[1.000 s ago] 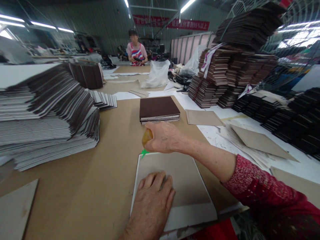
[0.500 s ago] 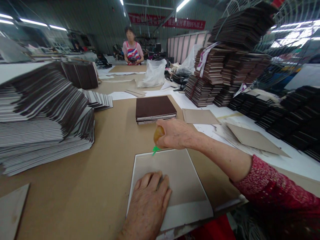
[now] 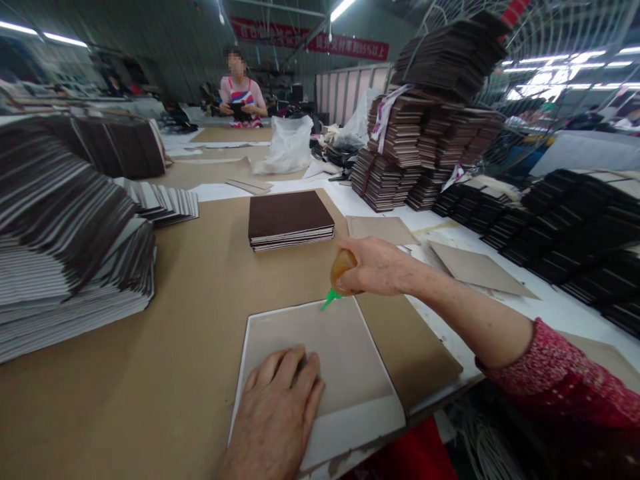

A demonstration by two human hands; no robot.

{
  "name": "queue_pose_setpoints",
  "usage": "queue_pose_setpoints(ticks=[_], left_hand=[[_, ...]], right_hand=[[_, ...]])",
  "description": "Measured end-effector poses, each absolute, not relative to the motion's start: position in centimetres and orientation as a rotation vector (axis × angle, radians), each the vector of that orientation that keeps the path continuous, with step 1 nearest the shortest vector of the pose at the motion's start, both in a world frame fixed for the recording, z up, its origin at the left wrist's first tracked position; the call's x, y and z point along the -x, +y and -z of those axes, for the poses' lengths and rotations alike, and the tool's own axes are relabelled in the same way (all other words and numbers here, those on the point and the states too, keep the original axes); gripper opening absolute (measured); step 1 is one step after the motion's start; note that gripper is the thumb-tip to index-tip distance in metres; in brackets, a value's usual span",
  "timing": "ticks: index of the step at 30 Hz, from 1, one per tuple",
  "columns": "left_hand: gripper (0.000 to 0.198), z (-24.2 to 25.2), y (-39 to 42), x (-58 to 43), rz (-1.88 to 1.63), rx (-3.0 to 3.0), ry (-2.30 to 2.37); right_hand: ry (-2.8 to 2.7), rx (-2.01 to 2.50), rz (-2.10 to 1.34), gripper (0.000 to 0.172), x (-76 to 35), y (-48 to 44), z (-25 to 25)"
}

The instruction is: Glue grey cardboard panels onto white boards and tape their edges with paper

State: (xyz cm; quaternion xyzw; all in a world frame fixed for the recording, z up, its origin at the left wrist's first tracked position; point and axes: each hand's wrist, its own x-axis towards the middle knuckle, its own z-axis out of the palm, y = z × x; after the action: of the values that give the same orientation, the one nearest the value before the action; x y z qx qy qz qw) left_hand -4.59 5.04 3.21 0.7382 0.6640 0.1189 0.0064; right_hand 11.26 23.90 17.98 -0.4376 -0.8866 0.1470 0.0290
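My right hand [image 3: 373, 267] is wrapped round an amber squeeze bottle [image 3: 342, 272] with a green nozzle [image 3: 330, 298]. The bottle is tilted downward, its tip at the far edge of a flat greyish-beige panel [image 3: 350, 360] with a white border. Whether the tip touches the panel I cannot tell. Resting on the panel's near left part is my left hand [image 3: 280, 407], palm down with fingers stretched out. Beyond the panel sits a short stack of dark brown panels [image 3: 290, 217] with pale edges.
Tall leaning piles of brown-and-white panels [image 3: 75, 253] stand at the left. Bundled brown stacks [image 3: 425, 133] and black stacks [image 3: 565, 227] line the right. Loose beige boards [image 3: 480, 267] lie nearby. A plastic bag [image 3: 285, 143] and a person in an apron [image 3: 243, 100] are farther back.
My right hand has moved the bottle rightward along the panel's far edge. My left hand stays flat on the panel. The whole view has shifted as my head turned slightly.
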Motion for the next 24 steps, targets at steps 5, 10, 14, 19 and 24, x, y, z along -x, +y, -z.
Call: queue_pose_setpoints(ticks=[5, 10, 14, 19, 24], left_hand=[[0.031, -2.7, 5.0, 4.9, -0.387, -2.398, 2.061], [0.032, -2.3, 5.0, 5.3, -0.398, -2.449, 2.052], [0.032, -2.5, 5.0, 5.3, -0.386, -2.446, 2.060], [0.032, -2.6, 5.1, 5.2, -0.399, -2.457, 2.068], [0.031, -2.6, 5.1, 5.1, -0.396, -2.456, 2.071]], right_hand=[[-2.660, 1.461, -0.473, 0.031, -13.6, 24.6, -17.8], [-2.592, 1.536, -0.483, 0.033, -15.5, 25.2, -17.6], [-2.521, 1.572, -0.549, 0.030, -16.7, 25.5, -17.3], [-2.479, 1.532, -0.628, 0.028, -17.3, 25.8, -16.6], [-2.491, 1.501, -0.616, 0.028, -16.5, 25.4, -16.4]])
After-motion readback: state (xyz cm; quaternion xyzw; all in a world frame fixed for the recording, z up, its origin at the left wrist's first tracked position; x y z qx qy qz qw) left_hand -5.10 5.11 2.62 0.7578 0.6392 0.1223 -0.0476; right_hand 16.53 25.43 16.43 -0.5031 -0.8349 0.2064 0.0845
